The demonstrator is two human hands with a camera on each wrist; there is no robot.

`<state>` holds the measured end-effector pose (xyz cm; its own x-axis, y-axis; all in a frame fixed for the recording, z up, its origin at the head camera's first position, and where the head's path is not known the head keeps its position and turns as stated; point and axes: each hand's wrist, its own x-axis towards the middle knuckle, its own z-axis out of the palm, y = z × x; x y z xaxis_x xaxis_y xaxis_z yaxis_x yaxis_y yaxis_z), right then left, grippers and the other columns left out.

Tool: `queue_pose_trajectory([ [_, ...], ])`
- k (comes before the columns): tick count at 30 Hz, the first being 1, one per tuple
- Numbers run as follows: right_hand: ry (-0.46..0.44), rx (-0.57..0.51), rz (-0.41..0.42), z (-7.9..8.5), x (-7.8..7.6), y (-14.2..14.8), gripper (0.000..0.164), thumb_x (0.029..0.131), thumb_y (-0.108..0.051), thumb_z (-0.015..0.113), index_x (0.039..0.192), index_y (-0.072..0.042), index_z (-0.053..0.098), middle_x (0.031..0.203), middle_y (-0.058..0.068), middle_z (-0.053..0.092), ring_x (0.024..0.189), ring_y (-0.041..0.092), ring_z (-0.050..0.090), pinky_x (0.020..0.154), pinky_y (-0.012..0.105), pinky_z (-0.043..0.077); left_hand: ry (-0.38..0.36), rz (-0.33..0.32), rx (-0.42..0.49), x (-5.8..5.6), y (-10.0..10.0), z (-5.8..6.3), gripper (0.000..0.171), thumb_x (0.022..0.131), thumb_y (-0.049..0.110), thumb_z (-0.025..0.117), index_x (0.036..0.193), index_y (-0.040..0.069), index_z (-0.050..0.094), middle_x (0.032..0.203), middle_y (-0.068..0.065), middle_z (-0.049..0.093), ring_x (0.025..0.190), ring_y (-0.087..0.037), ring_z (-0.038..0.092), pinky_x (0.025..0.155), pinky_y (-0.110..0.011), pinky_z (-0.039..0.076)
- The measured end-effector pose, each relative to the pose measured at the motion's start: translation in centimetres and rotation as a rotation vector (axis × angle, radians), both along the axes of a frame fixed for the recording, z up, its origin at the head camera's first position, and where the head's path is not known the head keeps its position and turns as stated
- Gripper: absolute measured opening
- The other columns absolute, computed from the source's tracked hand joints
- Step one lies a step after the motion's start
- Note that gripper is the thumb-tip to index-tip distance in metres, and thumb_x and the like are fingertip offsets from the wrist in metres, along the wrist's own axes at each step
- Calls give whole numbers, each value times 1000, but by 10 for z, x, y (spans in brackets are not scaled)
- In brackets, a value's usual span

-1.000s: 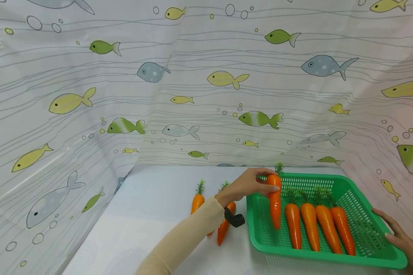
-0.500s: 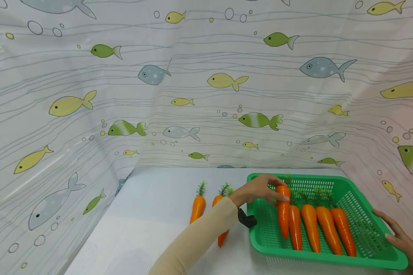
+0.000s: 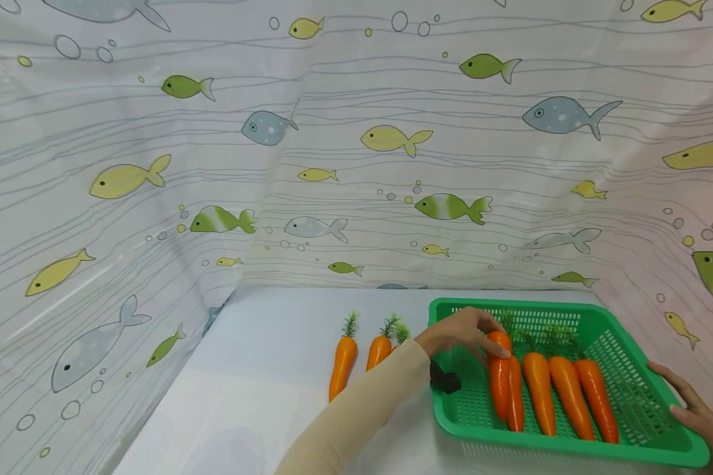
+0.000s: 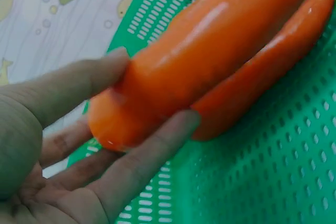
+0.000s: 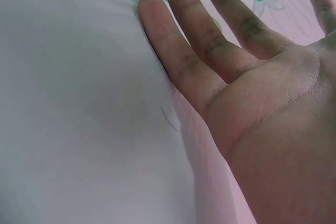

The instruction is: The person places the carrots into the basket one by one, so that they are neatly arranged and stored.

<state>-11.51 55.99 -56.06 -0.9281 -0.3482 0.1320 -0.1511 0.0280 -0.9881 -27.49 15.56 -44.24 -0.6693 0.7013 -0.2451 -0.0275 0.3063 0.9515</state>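
Note:
My left hand (image 3: 465, 331) holds an orange carrot (image 3: 499, 386) with a green leafy top by its thick end, inside the left part of a green perforated basket (image 3: 570, 452). In the left wrist view, thumb and fingers pinch this carrot (image 4: 194, 51), and another carrot (image 4: 262, 77) lies close beside it. Several more carrots (image 3: 537, 389) lie side by side in the basket, tips toward the front. At the basket's right side, my right hand (image 3: 698, 415) touches the rim. Its fingers (image 5: 184, 61) look straight in the right wrist view.
On the white table (image 3: 261, 369), left of the basket, lie an orange carrot (image 3: 342, 366) and another carrot (image 3: 379, 349) partly behind my left sleeve (image 3: 362, 409). Beside that one, a further leafy top (image 3: 402, 331) shows. A fish-patterned sheet (image 3: 333, 99) hangs around the back and sides.
My left hand has moved right and slightly down with its carrot, which now sits against the leftmost carrot in the basket. The right hand stays at the basket's side.

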Motion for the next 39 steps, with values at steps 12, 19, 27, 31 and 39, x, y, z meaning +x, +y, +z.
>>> queue_pose_trajectory([
  [12, 51, 84, -21, -3, -2, 3, 69, 110, -1, 16, 164, -39, -8, 151, -26, 4, 116, -15, 48, 78, 25, 58, -32, 26, -40, 5, 8, -17, 29, 83, -6, 83, 107, 5, 72, 93, -6, 69, 71, -25, 73, 70, -50, 63],
  [19, 29, 47, -19, -2, -2, 3, 69, 111, -2, 16, 164, -40, -7, 149, -25, 6, 115, -13, 51, 78, 27, 59, 0, 61, -98, 6, 7, -18, 29, 83, -5, 84, 106, 6, 70, 91, -7, 67, 66, -30, 73, 64, -46, 63],
  [27, 66, 97, -30, 1, -2, 1, 71, 110, 0, 16, 163, -41, -4, 149, -26, 6, 113, -14, 50, 76, 25, 59, 87, 42, -293, 6, 9, -17, 29, 82, 2, 87, 103, 9, 68, 90, -6, 67, 63, -31, 73, 58, -37, 62],
  [31, 85, 119, -31, 3, -2, -2, 72, 110, 2, 16, 163, -43, -2, 149, -27, 6, 113, -14, 50, 76, 24, 58, 107, 20, -371, 7, 10, -15, 27, 85, 5, 85, 105, 8, 67, 90, -5, 65, 65, -27, 73, 60, -35, 61],
  [39, 113, 149, -40, 5, -2, -3, 72, 109, 3, 17, 163, -42, -1, 148, -29, 7, 113, -15, 49, 75, 23, 58, 121, -8, -389, 8, 11, -12, 23, 87, -4, 81, 106, -2, 68, 90, -9, 65, 68, -26, 73, 60, -32, 62],
])
